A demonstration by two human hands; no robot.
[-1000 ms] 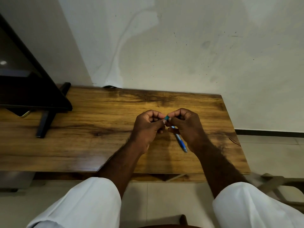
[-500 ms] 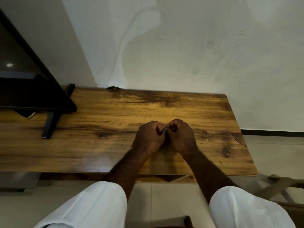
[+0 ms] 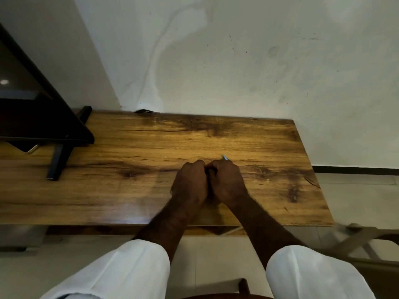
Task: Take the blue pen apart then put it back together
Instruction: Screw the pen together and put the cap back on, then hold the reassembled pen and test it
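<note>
Both my hands rest side by side on the wooden table (image 3: pixel 129 190), knuckles up and touching each other. My right hand (image 3: pixel 226 182) is closed around the blue pen (image 3: pixel 225 157); only its pale tip pokes out past the knuckles toward the wall. My left hand (image 3: pixel 190 182) is curled shut against the right one. What its fingers grip is hidden under the hand. The rest of the pen is covered by my fists.
A black monitor (image 3: pixel 32 117) on a black stand (image 3: pixel 58 162) occupies the table's left end. The white wall (image 3: pixel 237 61) runs along the far edge. A wooden chair frame (image 3: pixel 362 240) stands on the tiled floor at the right.
A second ago the pen hung visibly below my raised right hand. My hands have since dropped onto the table and turned knuckles up, and the pen tip now points away from me.
</note>
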